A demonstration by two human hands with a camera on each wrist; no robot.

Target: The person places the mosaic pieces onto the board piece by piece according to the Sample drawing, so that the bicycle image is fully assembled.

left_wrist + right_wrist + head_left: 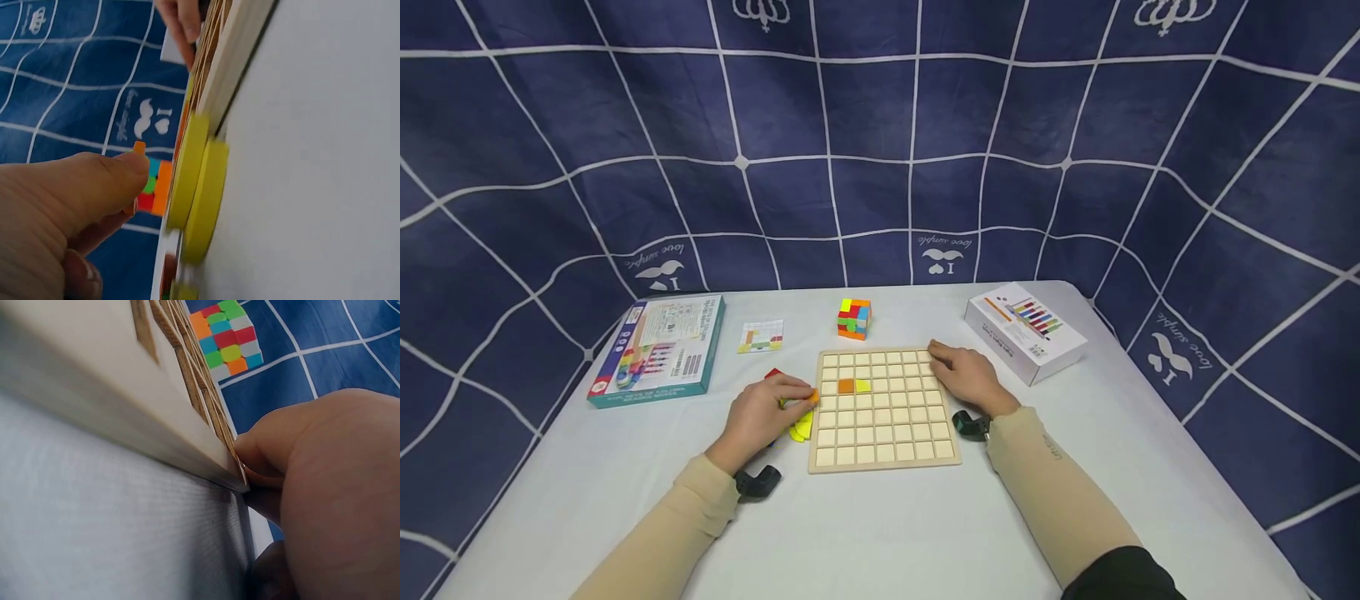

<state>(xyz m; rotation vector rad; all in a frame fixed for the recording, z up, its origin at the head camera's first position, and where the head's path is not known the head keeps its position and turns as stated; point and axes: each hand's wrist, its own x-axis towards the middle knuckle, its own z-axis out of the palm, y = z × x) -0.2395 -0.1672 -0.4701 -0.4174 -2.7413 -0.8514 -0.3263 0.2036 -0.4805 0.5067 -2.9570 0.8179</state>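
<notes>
A wooden grid board (884, 454) with square cells lies on the table. One orange tile (846, 386) and one yellow tile (862, 386) sit side by side in its upper left cells. Just off the board's left edge, my left hand (763, 417) pinches a small orange tile (139, 147) between thumb and fingers. Beneath that hand lie yellow pieces (189, 175) and a red piece (772, 372), partly hidden by it. My right hand (966, 375) grips the board at its upper right corner, thumb at the rim (206, 456).
Behind the board stands a colourful puzzle cube (854, 319). A patterned card (761, 336) lies left of it, beside a teal-edged flat box (657, 350). At the right is a white box (1026, 332). A dark blue gridded cloth (872, 196) hangs behind the white table (880, 542).
</notes>
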